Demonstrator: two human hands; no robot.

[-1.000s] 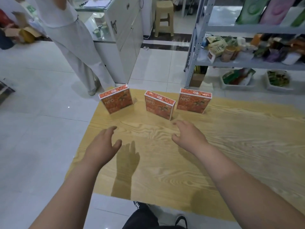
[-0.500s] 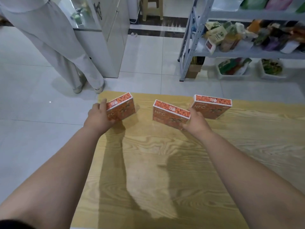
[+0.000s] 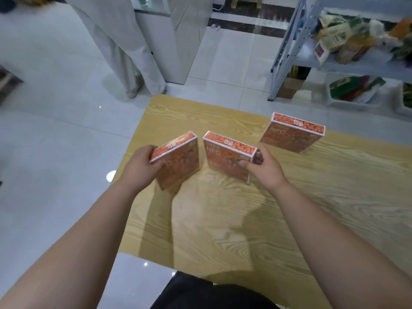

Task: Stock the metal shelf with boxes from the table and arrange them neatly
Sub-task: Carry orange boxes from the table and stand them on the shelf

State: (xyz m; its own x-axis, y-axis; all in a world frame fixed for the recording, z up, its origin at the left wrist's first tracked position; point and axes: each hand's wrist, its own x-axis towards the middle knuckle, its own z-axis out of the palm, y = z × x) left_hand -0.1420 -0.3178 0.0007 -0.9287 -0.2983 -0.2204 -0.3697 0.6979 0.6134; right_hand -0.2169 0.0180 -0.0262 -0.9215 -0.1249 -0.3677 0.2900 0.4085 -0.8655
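Two boxes have come off the far edge of the bench point(image 3: 289, 208) toward the person since half a second ago, and they are now drawn close together. The left hand point(image 3: 142, 166) grips the left box point(image 3: 180, 161) by its left end, fingers point(image 3: 147, 150) curled over the top edge. The right hand point(image 3: 265, 168) pinches the middle box point(image 3: 225, 157) at its right end, thumb on the front face. Both boxes are on edge with their long sides across the view, the left one tilted. Whether they are clear of the bench I cannot tell. The third box point(image 3: 292, 134) stands untouched near the far edge, ahead and right of the right hand.

The shelf point(image 3: 287, 47) lies ahead and to the right, beyond the bench, so the right hand is nearer it. Both held boxes must likely swing rightward past the third box, and the left one has farther to go.
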